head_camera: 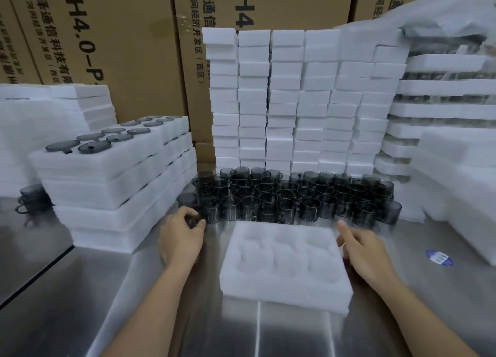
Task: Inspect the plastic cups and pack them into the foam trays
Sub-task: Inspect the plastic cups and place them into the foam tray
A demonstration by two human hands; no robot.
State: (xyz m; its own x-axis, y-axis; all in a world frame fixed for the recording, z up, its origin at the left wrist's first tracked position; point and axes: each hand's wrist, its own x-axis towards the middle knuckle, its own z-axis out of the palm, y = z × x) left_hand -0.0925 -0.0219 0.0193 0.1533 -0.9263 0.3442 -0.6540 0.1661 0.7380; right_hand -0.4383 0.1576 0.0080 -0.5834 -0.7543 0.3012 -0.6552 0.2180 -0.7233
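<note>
Smoky-grey translucent cups (290, 195) are massed on the steel table (107, 289), just behind a recessed white foam tray (281, 295). One cup (195, 219), mostly hidden, is gripped by the left hand (182, 238). The right hand (367, 252) is held loosely spread at the tray's right edge.

Logged left grip (181, 235) and right grip (365, 252) as bare human hands. Recorded both forearms bare along whole visible length, to lower frame edge. Noted slender wrists. Could not resolve nails: too blurred.
</note>
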